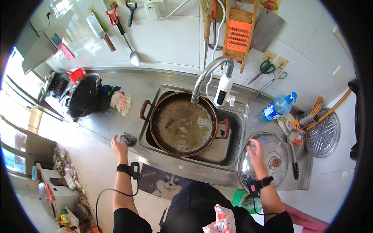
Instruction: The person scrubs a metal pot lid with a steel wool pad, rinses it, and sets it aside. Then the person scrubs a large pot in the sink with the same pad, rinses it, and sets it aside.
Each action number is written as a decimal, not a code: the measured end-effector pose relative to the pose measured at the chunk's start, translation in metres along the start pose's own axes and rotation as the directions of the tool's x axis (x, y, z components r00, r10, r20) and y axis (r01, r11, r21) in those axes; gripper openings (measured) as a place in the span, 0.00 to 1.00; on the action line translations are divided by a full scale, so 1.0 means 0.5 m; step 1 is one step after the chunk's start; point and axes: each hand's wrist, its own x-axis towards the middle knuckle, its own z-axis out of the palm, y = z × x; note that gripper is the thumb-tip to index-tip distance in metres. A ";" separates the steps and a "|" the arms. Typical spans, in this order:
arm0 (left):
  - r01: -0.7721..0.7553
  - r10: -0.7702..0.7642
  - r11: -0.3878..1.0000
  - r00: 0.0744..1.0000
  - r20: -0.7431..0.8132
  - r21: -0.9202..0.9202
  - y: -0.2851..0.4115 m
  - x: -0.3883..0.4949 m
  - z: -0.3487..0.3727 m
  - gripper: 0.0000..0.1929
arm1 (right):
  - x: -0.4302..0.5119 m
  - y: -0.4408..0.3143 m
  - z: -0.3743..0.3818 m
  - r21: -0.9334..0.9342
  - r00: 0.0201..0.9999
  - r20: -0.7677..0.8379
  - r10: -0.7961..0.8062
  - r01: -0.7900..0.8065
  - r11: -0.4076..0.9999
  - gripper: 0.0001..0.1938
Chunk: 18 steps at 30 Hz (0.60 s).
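Observation:
A wide two-handled pan (183, 122) with soapy-looking water and foam in its bottom rests over the steel sink (233, 151). The chrome spout of a faucet (215, 62) reaches over the pan's back rim; no stream shows. At the counter's front edge, left of the sink, my left hand (120, 148) is beside a dark scouring pad (128, 139), fingers apart; whether they touch it I cannot tell. My right hand (256, 157), empty with slightly bent fingers, is over a clear domed lid (269, 145) right of the sink. Both wrists wear strapped devices.
A black wok (85, 96) and a crumpled cloth (121, 102) sit on the left counter. To the right are a blue soap bottle (275, 109), a ladle (293, 154) and a chopstick holder (308, 118). An orange grater (238, 35) and scissors (263, 70) hang on the wall.

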 end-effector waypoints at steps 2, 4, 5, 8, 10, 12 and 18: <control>0.000 0.009 0.997 0.992 0.125 -0.076 0.041 0.012 -0.002 0.20 | 0.029 0.003 0.093 0.045 0.997 0.060 0.052 -0.055 0.997 0.22; -0.020 0.066 0.981 0.971 0.231 -0.194 0.071 0.033 0.016 0.20 | 0.055 0.025 0.173 0.072 0.991 0.028 0.130 -0.132 0.989 0.23; 0.027 0.036 0.978 0.955 0.294 -0.208 0.082 0.045 0.034 0.20 | 0.068 0.038 0.204 0.073 0.967 0.023 0.255 -0.256 0.964 0.23; 0.052 0.042 0.971 0.923 0.383 -0.232 0.103 0.086 0.103 0.22 | 0.101 0.071 0.266 0.136 0.953 0.036 0.300 -0.302 0.944 0.23; 0.016 0.097 0.969 0.892 0.441 -0.247 0.119 0.111 0.157 0.23 | 0.118 0.081 0.292 0.234 0.891 0.101 0.443 -0.454 0.860 0.20; 0.057 0.128 0.950 0.826 0.549 -0.306 0.138 0.129 0.203 0.22 | 0.129 0.081 0.311 0.391 0.846 0.115 0.521 -0.521 0.759 0.14; 0.369 0.009 0.862 0.676 0.737 -0.348 0.183 0.137 0.239 0.13 | 0.123 0.060 0.347 0.410 0.803 -0.061 0.593 -0.521 0.748 0.13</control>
